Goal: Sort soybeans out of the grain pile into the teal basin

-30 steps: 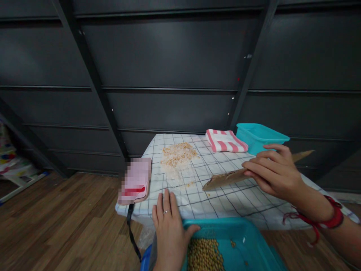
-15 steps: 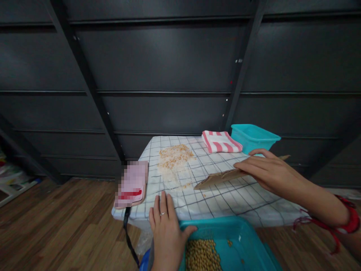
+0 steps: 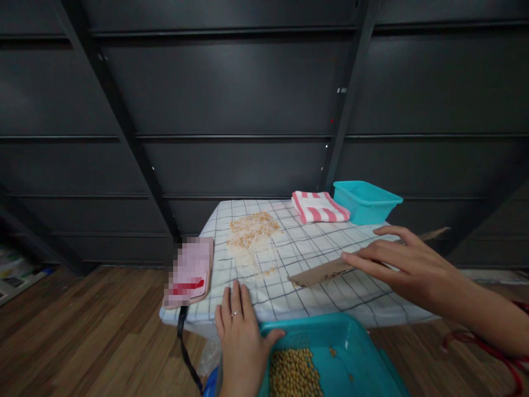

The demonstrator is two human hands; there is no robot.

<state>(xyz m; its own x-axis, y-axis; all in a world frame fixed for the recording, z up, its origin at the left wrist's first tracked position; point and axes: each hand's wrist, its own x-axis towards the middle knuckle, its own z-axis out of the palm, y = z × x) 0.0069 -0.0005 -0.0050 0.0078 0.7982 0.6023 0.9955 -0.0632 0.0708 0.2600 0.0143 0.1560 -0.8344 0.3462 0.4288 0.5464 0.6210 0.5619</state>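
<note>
My right hand (image 3: 407, 264) grips a strip of brown cardboard (image 3: 320, 271), held on a slant above the checked tablecloth at the right. My left hand (image 3: 242, 336), a ring on one finger, lies with fingers stretched flat on the table's near edge; its thumb rests over the rim of a teal basin (image 3: 351, 331). Inside that basin, round yellowish beans (image 3: 293, 372) gather at the left, with a few loose ones to the right. On the cloth beyond my left hand is a spread of white grains mixed with yellow kernels (image 3: 254, 234).
A folded pink-and-white striped towel (image 3: 320, 207) lies at the table's back, beside a turquoise tub (image 3: 367, 201). A pink phone (image 3: 192, 270) with a black strap (image 3: 185, 347) sits at the left edge. Behind the checked tablecloth (image 3: 289, 242) stands a dark panelled wall (image 3: 231, 82).
My right hand has come slightly nearer and lower with the cardboard, which now shows more of its flat face. My left hand keeps its place. The whole view has shifted a little.
</note>
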